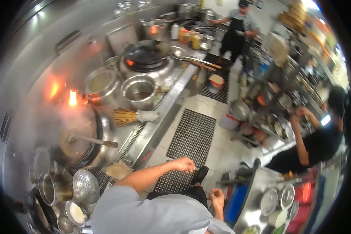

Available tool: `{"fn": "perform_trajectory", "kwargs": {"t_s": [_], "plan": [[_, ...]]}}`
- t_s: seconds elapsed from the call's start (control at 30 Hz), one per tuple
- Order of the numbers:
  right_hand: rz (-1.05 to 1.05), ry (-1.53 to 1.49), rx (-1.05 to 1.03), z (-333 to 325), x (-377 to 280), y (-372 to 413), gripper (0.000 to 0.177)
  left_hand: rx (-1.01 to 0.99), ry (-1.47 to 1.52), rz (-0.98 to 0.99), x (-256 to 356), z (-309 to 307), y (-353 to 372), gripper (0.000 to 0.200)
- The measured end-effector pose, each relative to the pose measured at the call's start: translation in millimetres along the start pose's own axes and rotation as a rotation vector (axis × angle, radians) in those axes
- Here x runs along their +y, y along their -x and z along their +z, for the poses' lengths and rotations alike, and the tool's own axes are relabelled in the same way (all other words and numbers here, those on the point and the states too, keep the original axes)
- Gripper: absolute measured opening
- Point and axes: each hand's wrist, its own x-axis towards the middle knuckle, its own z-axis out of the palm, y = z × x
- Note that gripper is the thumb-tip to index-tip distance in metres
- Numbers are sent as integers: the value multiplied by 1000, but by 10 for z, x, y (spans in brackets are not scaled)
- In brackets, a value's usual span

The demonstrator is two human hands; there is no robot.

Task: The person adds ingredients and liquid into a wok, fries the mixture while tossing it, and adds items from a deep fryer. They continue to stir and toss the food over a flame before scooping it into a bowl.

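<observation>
My left hand (184, 164) is held out in front of my body, above the black floor mat, with its fingers curled in and no object showing in it. My right hand (217, 197) is beside my right hip, near the steel counter; its fingers are bent together and I see nothing in them. Left of me a wok (76, 136) steams on the range beside tall flames. A ladle (93, 140) with a wooden handle rests in it. A perforated strainer (85, 186) and a steel pot (54, 189) stand near my left side.
Along the range stand another wok (146, 52), a steel pot (139, 93) and a bamboo brush (126, 117). Rubber mats (194, 134) cover the aisle. One person (238, 31) stands at the far end, another (319, 144) at the right shelves. Containers (268, 201) sit on the right counter.
</observation>
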Motion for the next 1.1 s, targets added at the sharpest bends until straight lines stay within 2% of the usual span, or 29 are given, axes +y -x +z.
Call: {"fn": "perform_trajectory", "kwargs": {"t_s": [0.07, 0.13, 0.17, 0.23, 0.27, 0.3, 0.33, 0.37, 0.4, 0.43, 0.53, 0.67, 0.8, 0.83, 0.87, 0.9, 0.93, 0.97, 1.0, 1.03, 1.07, 1.1], "plan": [[-28, 207, -202, 158, -414, -604, 18, 183, 99, 36, -136, -406, -28, 28], [-126, 518, -351, 357, -971, -1181, 18, 327, 193, -84, -234, -711, -8, 32], [-195, 520, -398, 435, -1047, -1539, 17, 320, 128, -145, -558, -900, -92, 32], [-347, 490, -462, 713, -1197, -2413, 17, 658, 321, -301, -1262, -909, -107, 30], [-450, 505, -473, 828, -1331, -2786, 17, 700, 382, -443, -1764, -840, -32, 31], [-548, 516, -492, 951, -1527, -3137, 17, 662, 278, -599, -2127, -727, 67, 31], [-652, 530, -513, 1137, -1761, -3444, 17, 542, 90, -757, -2356, -587, 193, 31], [-664, 513, -520, 1291, -2126, -3562, 17, 428, -41, -875, -2500, -398, 315, 30], [-681, 500, -519, 1436, -2539, -3670, 16, 411, 3, -935, -2497, -241, 414, 30], [-646, 444, -589, 1600, -2790, -3846, 17, 444, 88, -971, -2440, -151, 460, 30], [-761, 315, -817, 2169, -3344, -4264, 19, 567, 329, -1011, -2169, -205, 349, 30], [-673, 657, -1165, 2806, -4069, -4527, 28, 622, 465, -949, -2017, -523, -153, 30], [-994, 579, -916, 3204, -4416, -5293, 32, 602, 433, -799, -1959, -1006, -875, 29], [-1186, 628, -796, 3203, -4429, -5809, 36, 554, 384, -776, -1955, -1079, -1022, 29], [-1034, 624, -754, 3131, -4738, -6004, 38, 487, 333, -753, -1958, -1131, -1186, 29], [-957, 743, -667, 3124, -4954, -6427, 37, 410, 238, -736, -1938, -1297, -1291, 30], [-1081, 824, -656, 3149, -5114, -6969, 40, 341, 129, -698, -1832, -1458, -1376, 30], [-1009, 978, -498, 3161, -5374, -7121, 44, 308, 17, -645, -1717, -1619, -1392, 30], [-1007, 952, -529, 3119, -5304, -7905, 49, 399, -65, -587, -1634, -1781, -1398, 22], [-862, 1051, -563, 3095, -5223, -8691, 54, 490, -152, -533, -1539, -1948, -1404, 16], [-835, 1170, -573, 3117, -5254, -9140, 52, 557, -119, -619, -1817, -1997, -1579, 13], [-820, 1299, -608, 3109, -5267, -9422, 50, 921, 185, -631, -1359, -2091, -1564, 16]]}}
